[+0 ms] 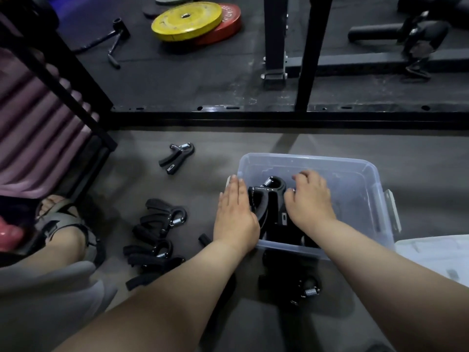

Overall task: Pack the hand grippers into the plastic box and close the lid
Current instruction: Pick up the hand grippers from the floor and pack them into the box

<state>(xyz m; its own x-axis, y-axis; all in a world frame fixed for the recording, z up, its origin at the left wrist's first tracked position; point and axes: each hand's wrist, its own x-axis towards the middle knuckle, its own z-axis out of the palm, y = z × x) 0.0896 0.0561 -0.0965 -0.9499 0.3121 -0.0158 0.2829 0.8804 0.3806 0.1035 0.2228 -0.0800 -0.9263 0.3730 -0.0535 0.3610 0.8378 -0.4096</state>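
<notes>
A clear plastic box stands open on the grey floor. Inside it stand black hand grippers with steel springs. My left hand lies flat with straight fingers against the left side of those grippers, at the box's left wall. My right hand presses on them from the right, fingers curled; whether it grips one I cannot tell. A pile of several more hand grippers lies on the floor to the left. One single gripper lies farther away. Another lies in front of the box. The white lid rests at the right.
A black rack frame crosses the floor behind the box. Yellow and red weight plates lie far back. My sandalled foot and knee are at the left, beside purple mats.
</notes>
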